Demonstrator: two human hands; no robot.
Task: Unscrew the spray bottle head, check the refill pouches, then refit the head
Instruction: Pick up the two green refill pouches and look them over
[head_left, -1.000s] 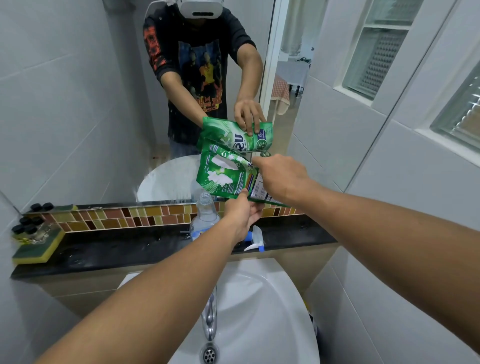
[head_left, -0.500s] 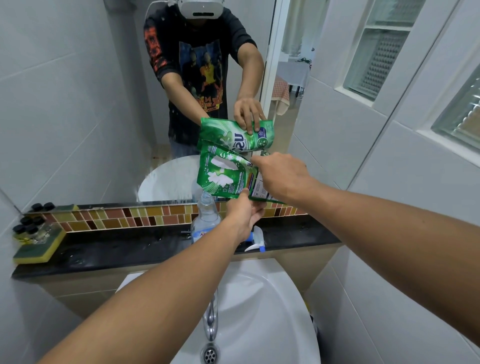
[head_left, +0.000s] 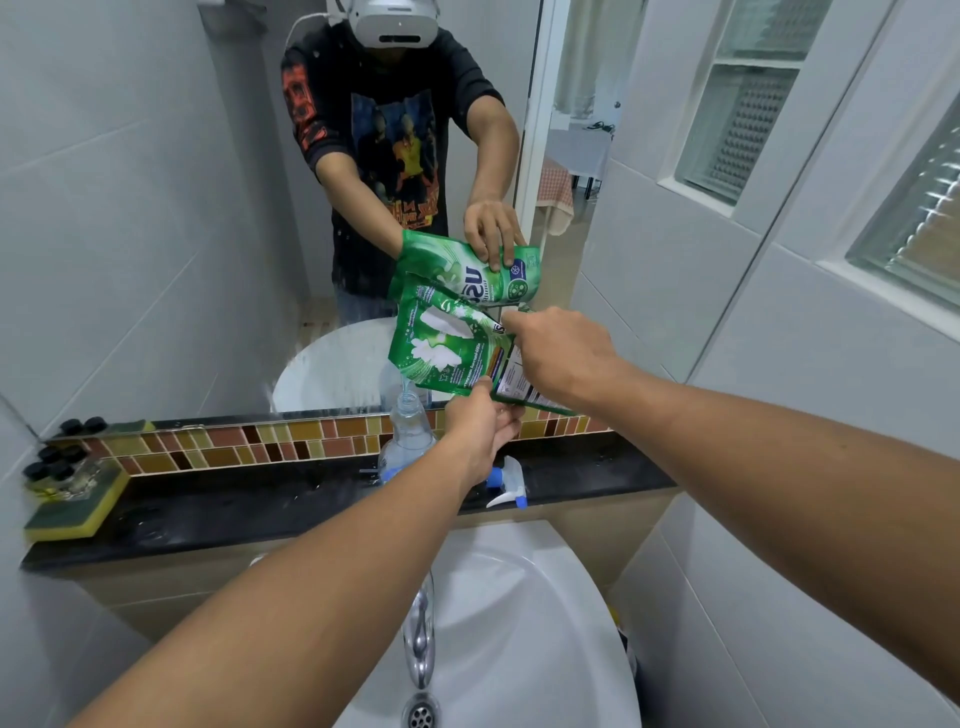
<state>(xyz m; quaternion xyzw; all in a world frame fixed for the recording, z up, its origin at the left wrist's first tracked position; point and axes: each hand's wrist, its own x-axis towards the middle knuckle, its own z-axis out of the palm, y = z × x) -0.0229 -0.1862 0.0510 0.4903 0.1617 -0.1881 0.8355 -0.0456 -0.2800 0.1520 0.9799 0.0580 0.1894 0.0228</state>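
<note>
A green refill pouch (head_left: 449, 351) is held tilted over the open neck of the clear spray bottle (head_left: 408, 434), which stands headless on the black ledge (head_left: 234, 499). A thin stream runs from the pouch's lower corner into the neck. My right hand (head_left: 563, 356) grips the pouch's upper right end. My left hand (head_left: 480, 428) pinches its bottom edge from below. The white and blue spray head (head_left: 506, 480) lies on the ledge just right of the bottle, partly behind my left hand. The mirror shows the pouch's front.
A yellow-green sponge (head_left: 78, 506) with small black-capped bottles (head_left: 54, 465) sits at the ledge's left end. Below are the white basin (head_left: 545, 623) and its chrome tap (head_left: 421, 629). A mirror (head_left: 156, 208) rises behind the ledge; a tiled wall with glass blocks stands close on the right.
Both hands and the pouch have stayed almost still over the bottle. The view has shifted only slightly.
</note>
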